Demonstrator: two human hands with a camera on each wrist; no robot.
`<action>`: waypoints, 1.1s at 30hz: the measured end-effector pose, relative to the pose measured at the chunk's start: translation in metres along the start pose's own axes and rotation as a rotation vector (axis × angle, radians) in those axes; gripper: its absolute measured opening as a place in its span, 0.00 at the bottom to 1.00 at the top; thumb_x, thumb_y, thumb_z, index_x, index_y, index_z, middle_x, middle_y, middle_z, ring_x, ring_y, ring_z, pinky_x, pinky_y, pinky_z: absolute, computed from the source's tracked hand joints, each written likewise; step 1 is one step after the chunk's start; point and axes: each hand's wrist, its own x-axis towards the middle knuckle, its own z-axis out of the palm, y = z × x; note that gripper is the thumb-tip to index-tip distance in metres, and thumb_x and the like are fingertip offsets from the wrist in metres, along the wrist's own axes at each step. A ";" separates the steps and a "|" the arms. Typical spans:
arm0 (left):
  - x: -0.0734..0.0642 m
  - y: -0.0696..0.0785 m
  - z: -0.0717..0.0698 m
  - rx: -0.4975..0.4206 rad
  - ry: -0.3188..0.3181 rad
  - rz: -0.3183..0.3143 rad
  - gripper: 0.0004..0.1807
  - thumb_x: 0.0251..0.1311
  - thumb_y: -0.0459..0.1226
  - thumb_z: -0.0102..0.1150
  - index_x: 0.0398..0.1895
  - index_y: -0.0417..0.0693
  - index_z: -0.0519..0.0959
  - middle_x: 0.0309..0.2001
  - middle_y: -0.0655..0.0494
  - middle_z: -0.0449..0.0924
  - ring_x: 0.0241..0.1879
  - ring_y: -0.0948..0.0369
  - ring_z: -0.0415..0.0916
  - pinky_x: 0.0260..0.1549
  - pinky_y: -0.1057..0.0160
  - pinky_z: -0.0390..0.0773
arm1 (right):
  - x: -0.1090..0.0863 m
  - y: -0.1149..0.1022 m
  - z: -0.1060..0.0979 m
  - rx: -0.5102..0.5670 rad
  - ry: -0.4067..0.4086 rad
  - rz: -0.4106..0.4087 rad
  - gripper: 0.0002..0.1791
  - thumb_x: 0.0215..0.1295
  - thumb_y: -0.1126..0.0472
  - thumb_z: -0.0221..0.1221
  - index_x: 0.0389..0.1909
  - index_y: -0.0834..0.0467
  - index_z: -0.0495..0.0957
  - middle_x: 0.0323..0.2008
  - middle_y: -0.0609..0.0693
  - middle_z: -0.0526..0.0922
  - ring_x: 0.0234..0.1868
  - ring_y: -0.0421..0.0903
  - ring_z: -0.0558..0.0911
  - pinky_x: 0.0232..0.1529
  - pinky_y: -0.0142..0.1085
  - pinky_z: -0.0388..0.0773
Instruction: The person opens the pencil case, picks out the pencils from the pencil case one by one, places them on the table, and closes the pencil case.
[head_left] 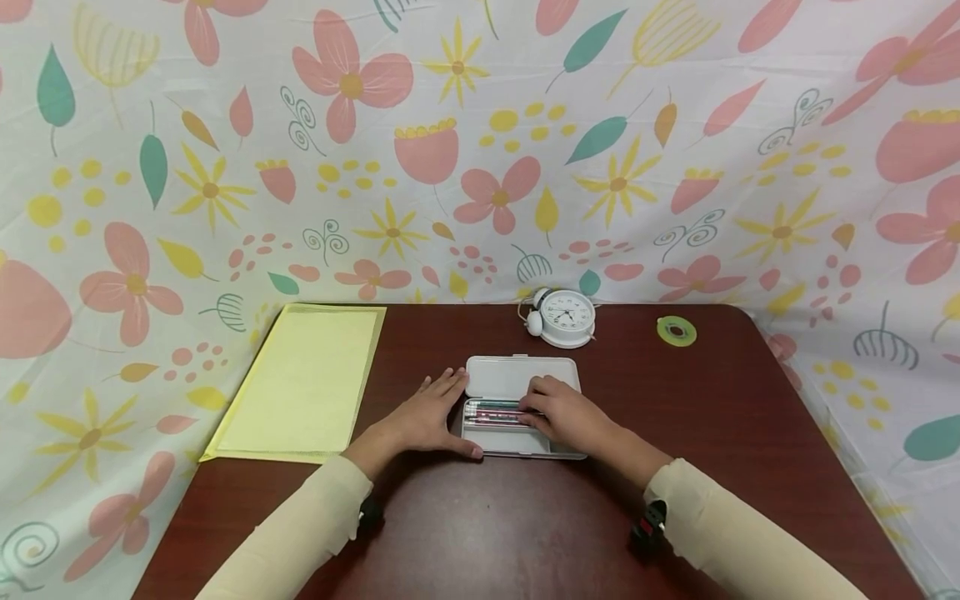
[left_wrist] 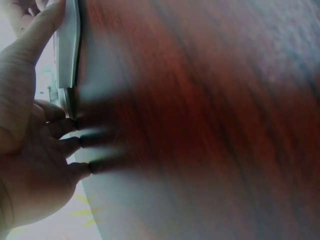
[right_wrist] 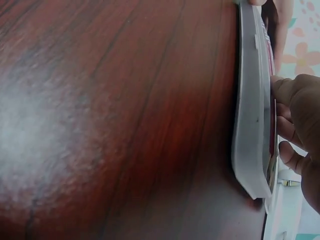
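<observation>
An unlatched white pencil case lies on the table with its lid folded back. Several pencils, teal and pink-red ones, lie along the case's hinge side. My left hand is spread at the left end, thumb at the near corner and fingertips by the lid. In the left wrist view, the left hand's fingertips touch the tabletop. My right hand reaches in from the right, thumb and curled fingers pinching at the pencils; its fingers hide their right ends. The right wrist view shows its thumb over the case's near wall.
A yellow folder lies at the table's left. Behind the case stands a white twin-bell alarm clock. To its right lies a roll of tape on a yellow-green ring. A flower-print cloth hangs along the table's back and sides.
</observation>
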 end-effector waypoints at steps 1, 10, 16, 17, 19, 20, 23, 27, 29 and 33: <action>0.000 0.000 0.000 -0.001 0.000 -0.001 0.78 0.51 0.74 0.77 0.92 0.44 0.46 0.92 0.45 0.46 0.92 0.46 0.41 0.89 0.36 0.46 | 0.001 0.000 0.000 0.001 -0.006 0.006 0.05 0.70 0.60 0.75 0.43 0.55 0.91 0.37 0.47 0.81 0.42 0.44 0.81 0.45 0.41 0.83; 0.000 0.002 0.000 -0.009 -0.010 -0.004 0.78 0.51 0.74 0.77 0.92 0.45 0.47 0.92 0.46 0.46 0.92 0.46 0.41 0.89 0.36 0.46 | 0.004 -0.001 0.002 0.038 -0.051 0.059 0.05 0.72 0.61 0.74 0.40 0.54 0.86 0.37 0.44 0.79 0.42 0.44 0.79 0.45 0.42 0.81; -0.002 0.002 -0.001 -0.001 -0.015 -0.014 0.78 0.51 0.75 0.76 0.93 0.46 0.46 0.92 0.47 0.45 0.92 0.47 0.41 0.88 0.34 0.45 | 0.006 -0.003 0.003 0.012 -0.060 0.054 0.04 0.73 0.60 0.73 0.44 0.54 0.89 0.37 0.44 0.79 0.41 0.44 0.78 0.44 0.42 0.79; -0.003 0.002 -0.002 0.000 -0.017 -0.016 0.78 0.51 0.75 0.76 0.93 0.46 0.46 0.92 0.47 0.45 0.92 0.47 0.41 0.88 0.34 0.45 | 0.006 -0.004 0.003 0.006 -0.062 0.056 0.04 0.73 0.61 0.73 0.45 0.53 0.90 0.37 0.44 0.79 0.40 0.43 0.77 0.44 0.42 0.79; -0.003 0.002 -0.002 -0.001 -0.015 -0.017 0.78 0.51 0.75 0.76 0.92 0.45 0.47 0.92 0.47 0.45 0.92 0.47 0.41 0.88 0.33 0.45 | 0.008 -0.004 0.004 -0.004 -0.060 0.062 0.03 0.73 0.61 0.73 0.44 0.51 0.90 0.38 0.43 0.79 0.40 0.43 0.76 0.43 0.42 0.78; -0.003 0.002 -0.002 0.000 -0.015 -0.018 0.78 0.51 0.75 0.76 0.92 0.45 0.46 0.92 0.46 0.45 0.92 0.46 0.41 0.88 0.33 0.45 | 0.008 -0.005 0.005 -0.009 -0.055 0.064 0.03 0.74 0.61 0.72 0.44 0.50 0.90 0.38 0.44 0.79 0.40 0.43 0.76 0.42 0.41 0.77; -0.003 0.001 -0.003 0.003 -0.017 -0.019 0.77 0.51 0.74 0.76 0.93 0.45 0.46 0.92 0.47 0.44 0.92 0.47 0.40 0.88 0.34 0.45 | 0.011 -0.006 0.006 -0.018 -0.043 0.071 0.01 0.75 0.60 0.71 0.43 0.50 0.91 0.38 0.44 0.80 0.40 0.44 0.77 0.40 0.42 0.77; -0.002 0.001 -0.003 0.012 -0.021 -0.020 0.77 0.51 0.75 0.76 0.93 0.46 0.46 0.93 0.49 0.44 0.92 0.48 0.40 0.88 0.35 0.44 | 0.016 -0.009 0.007 -0.043 -0.041 0.075 0.02 0.77 0.58 0.70 0.41 0.50 0.89 0.38 0.44 0.80 0.41 0.44 0.78 0.37 0.40 0.74; -0.002 0.001 -0.002 0.016 -0.020 -0.019 0.77 0.51 0.75 0.76 0.93 0.47 0.46 0.93 0.49 0.44 0.92 0.48 0.40 0.89 0.35 0.45 | 0.018 -0.010 0.007 -0.059 -0.048 0.082 0.03 0.76 0.58 0.70 0.40 0.50 0.88 0.38 0.44 0.80 0.41 0.44 0.78 0.37 0.39 0.72; -0.001 0.001 -0.002 0.017 -0.019 -0.020 0.78 0.51 0.75 0.76 0.93 0.47 0.46 0.93 0.49 0.44 0.92 0.48 0.40 0.88 0.35 0.45 | 0.021 -0.011 0.005 -0.088 -0.062 0.097 0.03 0.75 0.58 0.71 0.39 0.50 0.87 0.38 0.44 0.79 0.41 0.45 0.78 0.38 0.40 0.70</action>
